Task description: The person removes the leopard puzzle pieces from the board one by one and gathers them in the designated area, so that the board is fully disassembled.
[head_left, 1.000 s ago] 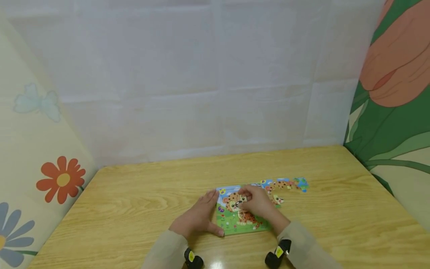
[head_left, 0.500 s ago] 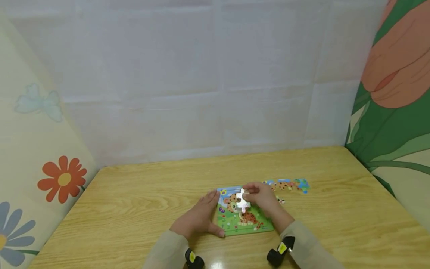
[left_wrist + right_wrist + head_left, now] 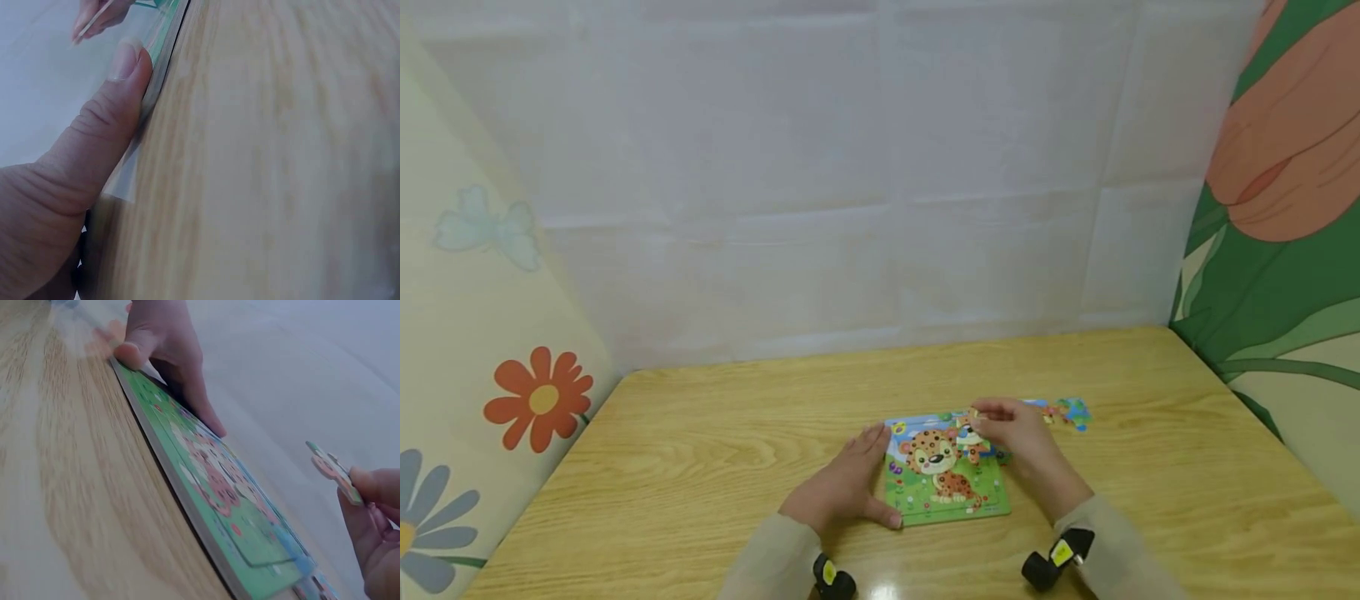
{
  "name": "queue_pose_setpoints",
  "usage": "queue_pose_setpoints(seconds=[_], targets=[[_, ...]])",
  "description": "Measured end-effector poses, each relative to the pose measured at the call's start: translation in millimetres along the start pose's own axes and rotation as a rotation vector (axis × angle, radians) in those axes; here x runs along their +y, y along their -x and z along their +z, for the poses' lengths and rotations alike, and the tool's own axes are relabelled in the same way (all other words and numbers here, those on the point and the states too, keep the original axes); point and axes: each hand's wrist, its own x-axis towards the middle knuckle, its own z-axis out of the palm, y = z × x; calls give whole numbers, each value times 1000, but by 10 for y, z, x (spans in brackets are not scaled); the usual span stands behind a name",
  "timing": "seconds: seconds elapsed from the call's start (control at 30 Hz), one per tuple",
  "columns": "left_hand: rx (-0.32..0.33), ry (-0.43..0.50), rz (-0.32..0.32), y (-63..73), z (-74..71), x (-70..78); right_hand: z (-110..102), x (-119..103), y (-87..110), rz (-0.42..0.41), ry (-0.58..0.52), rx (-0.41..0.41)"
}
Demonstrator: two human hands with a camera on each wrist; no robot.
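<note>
A flat puzzle board [image 3: 913,507] with a spotted leopard cub on green grass lies on the wooden table. My left hand [image 3: 847,477] rests along its left edge, thumb at the near corner and fingers stretched toward the far one. In the left wrist view the thumb [image 3: 103,119] lies straight against the board's edge. My right hand [image 3: 1028,443] pinches a puzzle piece [image 3: 970,437] between thumb and fingers, over the board's far right part. The right wrist view shows this piece [image 3: 334,472] raised and tilted, with orange and green on it.
Beyond the right hand lie loose puzzle pieces [image 3: 1067,412], partly hidden by it. A white sheet [image 3: 880,183] hangs behind the wooden table [image 3: 722,442]. Flower-painted panels [image 3: 1285,275] stand at both sides.
My right hand has lifted the puzzle piece from over the leopard's face and carried it right, turning it on the way. The cub's face now shows uncovered. My left hand has stayed put.
</note>
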Motion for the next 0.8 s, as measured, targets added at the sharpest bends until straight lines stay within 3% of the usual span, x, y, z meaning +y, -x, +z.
queue_pose_setpoints(seconds=[0.8], targets=[[1, -5, 3, 20, -7, 22, -613, 52, 137, -6, 20, 64]])
